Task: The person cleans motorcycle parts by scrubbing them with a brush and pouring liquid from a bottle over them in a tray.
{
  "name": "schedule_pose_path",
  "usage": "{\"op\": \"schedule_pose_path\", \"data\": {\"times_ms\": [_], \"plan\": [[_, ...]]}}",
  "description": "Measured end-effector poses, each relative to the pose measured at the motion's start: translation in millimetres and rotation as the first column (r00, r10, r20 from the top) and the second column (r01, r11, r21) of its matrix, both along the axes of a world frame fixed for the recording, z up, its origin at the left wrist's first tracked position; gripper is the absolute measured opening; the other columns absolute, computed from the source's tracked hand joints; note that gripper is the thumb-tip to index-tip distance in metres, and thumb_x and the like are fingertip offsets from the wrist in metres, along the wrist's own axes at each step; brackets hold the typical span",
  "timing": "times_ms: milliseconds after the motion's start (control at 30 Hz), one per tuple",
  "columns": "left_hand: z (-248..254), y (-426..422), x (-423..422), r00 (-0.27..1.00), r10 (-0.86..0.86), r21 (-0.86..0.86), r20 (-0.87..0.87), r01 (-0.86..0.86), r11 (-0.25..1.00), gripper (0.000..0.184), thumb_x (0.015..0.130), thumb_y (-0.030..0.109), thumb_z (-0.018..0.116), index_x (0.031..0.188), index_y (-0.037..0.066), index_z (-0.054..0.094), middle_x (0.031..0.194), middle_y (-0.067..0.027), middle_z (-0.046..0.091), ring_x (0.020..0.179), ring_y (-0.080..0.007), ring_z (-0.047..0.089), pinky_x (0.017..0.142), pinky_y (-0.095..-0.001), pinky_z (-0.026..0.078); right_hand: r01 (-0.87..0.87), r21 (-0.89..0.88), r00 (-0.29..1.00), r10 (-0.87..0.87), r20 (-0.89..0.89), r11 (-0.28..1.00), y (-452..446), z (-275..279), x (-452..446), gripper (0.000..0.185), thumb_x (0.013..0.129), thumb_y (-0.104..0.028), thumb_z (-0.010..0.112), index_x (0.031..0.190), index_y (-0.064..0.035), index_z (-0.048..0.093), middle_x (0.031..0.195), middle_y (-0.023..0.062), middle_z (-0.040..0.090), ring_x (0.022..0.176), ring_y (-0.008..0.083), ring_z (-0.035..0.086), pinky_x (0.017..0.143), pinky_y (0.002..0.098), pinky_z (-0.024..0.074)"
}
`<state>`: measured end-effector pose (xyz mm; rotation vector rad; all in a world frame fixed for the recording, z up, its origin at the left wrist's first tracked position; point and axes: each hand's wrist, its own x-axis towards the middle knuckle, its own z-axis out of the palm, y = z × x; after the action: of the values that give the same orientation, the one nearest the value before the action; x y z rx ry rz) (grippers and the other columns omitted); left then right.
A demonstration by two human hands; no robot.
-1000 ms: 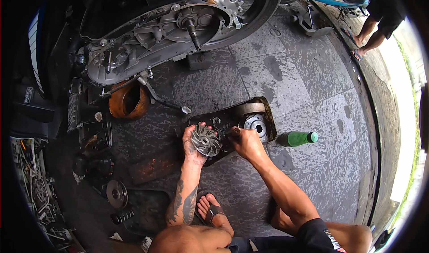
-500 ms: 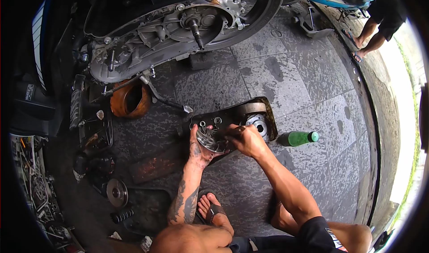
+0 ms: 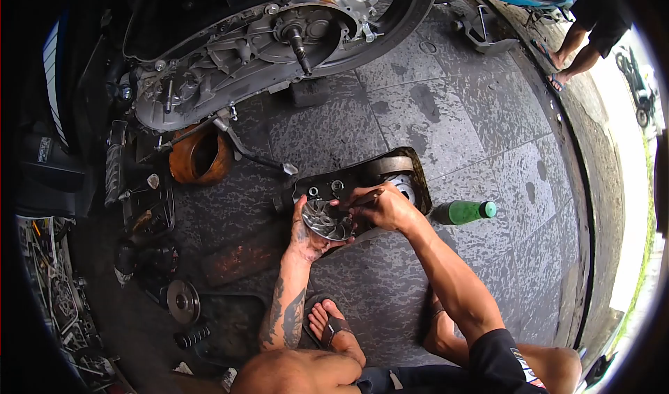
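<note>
My left hand (image 3: 311,244) cradles a finned metal pulley disc (image 3: 325,221) from below and the left, its fins facing up. My right hand (image 3: 385,208) is closed at the disc's right edge, around a dark, thin-handled thing I cannot make out clearly. Both hands are over a black oily tray (image 3: 300,188). Two small metal nuts or collars lie in the tray, just beyond the disc. At the tray's right end are a metal drum (image 3: 390,165) and a round silver part (image 3: 402,187), partly hidden by my right hand.
A green bottle (image 3: 468,213) lies right of the tray. Ahead stands a scooter's opened engine case (image 3: 230,73) with a bare shaft. An orange-brown pot (image 3: 202,158), a metal disc (image 3: 183,302) and a spring are on the left. Another person's legs (image 3: 575,56) show at upper right.
The finned disc is tilted a little more toward the camera. My right hand has shifted slightly left and up, covering more of the silver part. The whole view has moved slightly.
</note>
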<state>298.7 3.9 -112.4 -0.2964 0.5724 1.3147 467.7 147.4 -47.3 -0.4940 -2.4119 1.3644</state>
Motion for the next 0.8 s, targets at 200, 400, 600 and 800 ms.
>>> {"op": "schedule_pose_path", "data": {"times_ms": [200,400,600,800], "plan": [[7.3,3.0,-3.7,0.987,-0.041,0.102,0.152,0.026,0.994,0.083,0.089,0.068,0.039,0.137,0.001,0.046,0.124,-0.0303,0.055,0.11,-0.0534,0.056,0.08,-0.0638,0.053,0.016,-0.254,0.998,-0.03,-0.053,0.967,0.5,4.6,5.9,0.021,0.078,0.002,0.066,0.098,-0.0021,0.069,0.087,0.0118,0.073,0.081,0.024,0.073,0.071,0.0323,0.0563],[15.5,1.1,3.3,0.967,-0.048,0.158,0.252,0.008,0.987,0.082,0.09,0.065,0.039,0.14,0.0,0.041,0.128,-0.034,0.051,0.11,-0.0578,0.053,0.077,-0.0652,0.054,-0.033,-0.233,0.993,0.006,-0.117,0.972,3.6,4.4,2.4,0.023,0.078,0.001,0.066,0.1,-0.003,0.07,0.091,0.0126,0.072,0.085,0.0252,0.072,0.075,0.0321,0.0555],[16.3,3.1,-2.3,0.972,-0.071,0.176,0.223,0.032,0.984,0.082,0.091,0.065,0.037,0.138,-0.002,0.042,0.127,-0.0367,0.05,0.106,-0.0604,0.054,0.07,-0.0668,0.055,-0.082,-0.062,0.988,0.073,-0.139,0.995,18.4,1.9,6.5,0.023,0.077,-0.001,0.067,0.1,-0.0018,0.07,0.096,0.0142,0.072,0.087,0.0289,0.071,0.078,0.0341,0.0555],[13.0,6.2,7.0,0.972,-0.053,0.176,0.227,0.012,0.984,0.077,0.092,0.063,0.037,0.138,0.001,0.043,0.127,-0.0321,0.053,0.105,-0.0604,0.055,0.07,-0.0681,0.055,-0.166,-0.226,0.985,0.173,0.009,0.96,19.7,6.3,2.1,0.022,0.078,0.0,0.067,0.1,0.0003,0.07,0.101,0.014,0.071,0.09,0.0274,0.071,0.077,0.0337,0.0558]]}}
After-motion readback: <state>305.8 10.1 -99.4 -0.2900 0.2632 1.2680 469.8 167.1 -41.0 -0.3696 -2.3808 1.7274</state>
